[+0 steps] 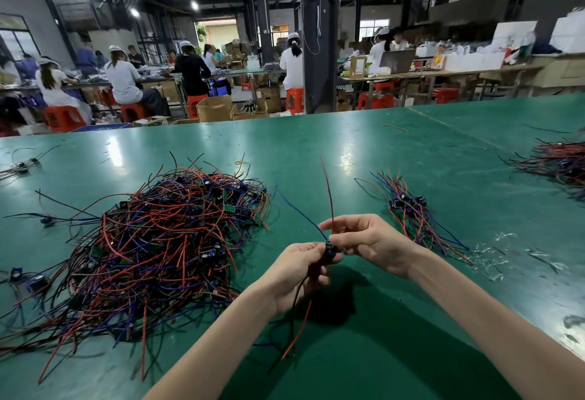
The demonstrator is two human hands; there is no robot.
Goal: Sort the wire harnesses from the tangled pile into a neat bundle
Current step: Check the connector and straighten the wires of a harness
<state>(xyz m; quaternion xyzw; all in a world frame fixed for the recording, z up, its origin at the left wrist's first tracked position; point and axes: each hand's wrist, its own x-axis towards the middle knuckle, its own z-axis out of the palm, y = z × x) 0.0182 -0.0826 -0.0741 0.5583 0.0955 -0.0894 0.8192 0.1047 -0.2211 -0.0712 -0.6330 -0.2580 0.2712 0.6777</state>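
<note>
Toward the left edge of the tabletop [411, 152] sprawls the tangled pile [164, 241], with red, blue and black leads crossing over small boards. Just right of it, near the front edge, your left hand [297, 276] is curled round one wire harness [329, 249] at its small dark component, and the harness's lower ends hang from your palm toward that edge. Your right hand [370, 241] meets it there, thumb and forefinger pinching the red lead [327, 187] that stands up from the component, while a blue lead [300, 213] slants away to the left. To do this step well, I'd judge, hold the component firm in the left hand. Draw each lead straight through the right fingers, so that all run one way before you set it down. Right of your hands lies the neat bundle [411, 209], components together and leads fanned out. Lay this harness alongside it, with its component matching theirs. Another heap [560, 159] of wires sits at the right edge.
</note>
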